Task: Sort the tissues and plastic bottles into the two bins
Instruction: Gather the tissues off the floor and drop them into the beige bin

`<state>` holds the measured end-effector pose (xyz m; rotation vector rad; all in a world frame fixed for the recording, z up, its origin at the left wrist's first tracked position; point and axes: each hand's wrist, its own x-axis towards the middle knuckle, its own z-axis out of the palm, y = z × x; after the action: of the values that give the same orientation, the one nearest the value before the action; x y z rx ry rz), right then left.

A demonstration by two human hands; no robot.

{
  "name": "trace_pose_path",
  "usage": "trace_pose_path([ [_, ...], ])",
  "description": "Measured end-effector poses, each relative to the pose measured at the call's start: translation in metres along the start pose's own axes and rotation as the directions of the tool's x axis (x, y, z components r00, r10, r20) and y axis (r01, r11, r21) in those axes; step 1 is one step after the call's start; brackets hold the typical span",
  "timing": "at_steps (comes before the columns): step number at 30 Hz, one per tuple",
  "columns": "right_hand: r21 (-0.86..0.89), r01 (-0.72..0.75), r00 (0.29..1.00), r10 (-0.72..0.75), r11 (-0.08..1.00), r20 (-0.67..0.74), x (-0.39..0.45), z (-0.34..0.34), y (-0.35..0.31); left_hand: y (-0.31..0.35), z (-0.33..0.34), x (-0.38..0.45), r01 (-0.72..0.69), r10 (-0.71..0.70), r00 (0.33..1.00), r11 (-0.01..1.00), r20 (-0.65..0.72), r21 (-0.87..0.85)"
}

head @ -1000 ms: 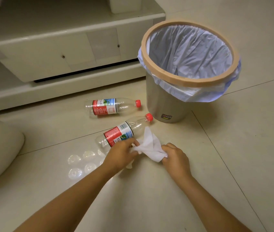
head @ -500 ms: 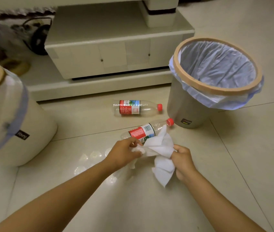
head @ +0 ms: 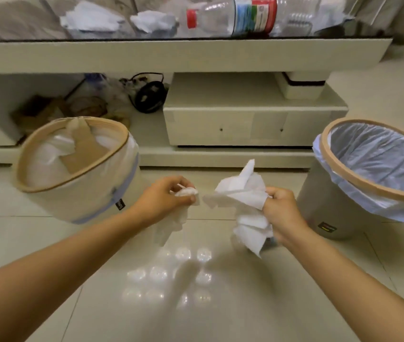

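My left hand [head: 165, 198] is shut on a small crumpled white tissue [head: 180, 213] that hangs below its fingers. My right hand [head: 282, 213] grips a larger bunched white tissue [head: 243, 201]. Both are held above the floor between the two bins. The left bin [head: 122, 178], cream with a tan rim, holds white bags and a piece of brown cardboard. The right bin [head: 329, 208] has a bluish liner and looks empty inside. On the glass table top lie two more tissues [head: 92, 18] [head: 152, 21] and a plastic bottle [head: 235, 16] with a red cap.
A low cream coffee table [head: 196, 55] spans the back, with a drawer unit [head: 250, 124] and a cluttered shelf with a black cable [head: 150, 95] underneath. Glossy tiled floor [head: 196, 304] lies in front.
The view has tilted up; the two floor bottles are out of sight. Both hands have lifted off the floor and moved apart, each holding its own tissue.
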<state>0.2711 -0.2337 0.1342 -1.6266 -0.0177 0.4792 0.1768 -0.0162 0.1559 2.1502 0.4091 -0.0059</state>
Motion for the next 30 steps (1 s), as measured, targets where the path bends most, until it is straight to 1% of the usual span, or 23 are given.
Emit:
trace_pose_path([
  [3,-0.068,0.085,0.995,-0.082,0.994,0.058,-0.002,0.035,-0.031,0.006,-0.047,-0.011,-0.013,0.008,0.995,0.998,-0.102,-0.057],
  [6,-0.085,0.138,0.986,-0.129,0.987,0.11,-0.004,0.07,-0.058,0.006,-0.092,-0.024,-0.043,0.016,0.981,0.99,-0.194,-0.137],
  [7,-0.08,0.161,0.981,-0.15,0.984,0.125,-0.003,0.082,-0.066,0.004,-0.106,-0.027,-0.047,0.014,0.974,0.989,-0.227,-0.141],
  [12,-0.165,0.253,0.961,-0.228,0.953,0.154,-0.007,0.145,-0.102,-0.011,-0.165,-0.031,-0.073,-0.005,0.906,0.983,-0.424,-0.169],
  [15,-0.194,0.302,0.946,-0.269,0.933,0.18,-0.006,0.183,-0.116,-0.021,-0.193,-0.024,-0.102,-0.028,0.863,0.968,-0.504,-0.228],
  [17,-0.199,0.314,0.943,-0.281,0.928,0.178,-0.005,0.207,-0.122,-0.031,-0.207,-0.016,-0.109,-0.041,0.834,0.965,-0.551,-0.237],
  [21,-0.208,0.324,0.941,-0.291,0.923,0.174,-0.002,0.245,-0.127,-0.056,-0.219,0.005,-0.074,-0.067,0.79,0.976,-0.609,-0.204],
  [26,-0.287,0.334,0.941,-0.298,0.898,0.163,0.006,0.275,-0.129,-0.084,-0.223,0.023,0.033,-0.142,0.799,0.981,-0.584,-0.194],
  [30,-0.342,0.323,0.946,-0.289,0.883,0.148,0.019,0.291,-0.125,-0.105,-0.22,0.022,0.018,-0.152,0.77,0.976,-0.62,-0.218],
])
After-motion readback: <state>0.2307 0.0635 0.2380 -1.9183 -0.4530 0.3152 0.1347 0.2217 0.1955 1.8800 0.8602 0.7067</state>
